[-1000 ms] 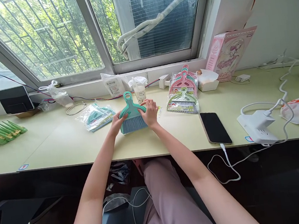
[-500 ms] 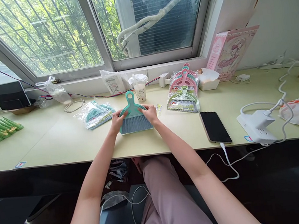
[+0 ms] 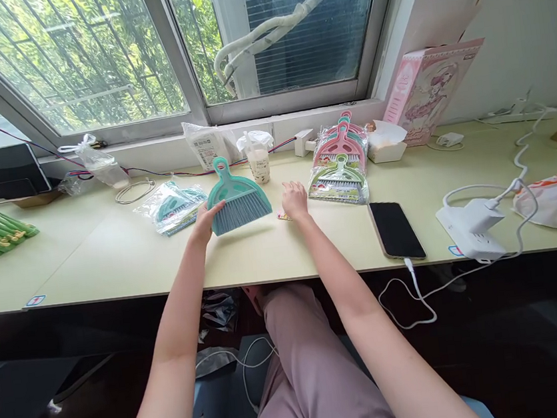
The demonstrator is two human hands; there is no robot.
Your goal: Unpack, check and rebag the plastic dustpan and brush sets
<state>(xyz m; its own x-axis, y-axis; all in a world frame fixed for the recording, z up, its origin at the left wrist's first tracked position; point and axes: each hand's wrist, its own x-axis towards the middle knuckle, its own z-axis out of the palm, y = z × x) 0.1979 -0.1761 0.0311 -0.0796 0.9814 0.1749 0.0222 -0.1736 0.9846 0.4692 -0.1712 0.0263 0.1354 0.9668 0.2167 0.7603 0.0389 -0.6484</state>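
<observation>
Head view: dustpan-and-brush set and both hands visible above a pale yellow-green tabletop [image 3: 114,271].

Left hand [image 3: 204,222]: closed on the left side of a teal plastic dustpan with a grey-bristled brush [image 3: 240,203], thumb across the front. Bristles turned toward the camera; looped handle directed toward the window, leaning slightly left. Contact between lower edge and tabletop: cannot be determined.

Right hand [image 3: 295,198]: separate from the dustpan, back of hand upward, fingers partly curled, near the right end of the bristles. Grip on any item: cannot be determined. Beside its left edge: small pink-and-yellow printed slip [image 3: 284,215], partly hidden.

Left of left hand: clear-bagged teal brush set [image 3: 178,208], lying flat. Beyond and between both hands: clear plastic cup with a white covering and straw [image 3: 259,164], upright.

Right of right hand, slightly beyond: overlapping clear-bagged pink, teal and green brush sets [image 3: 338,162]. Nearer and farther right: black-screened smartphone [image 3: 396,230], lying face up, with white cable [image 3: 414,282] connected at its near end.
</observation>
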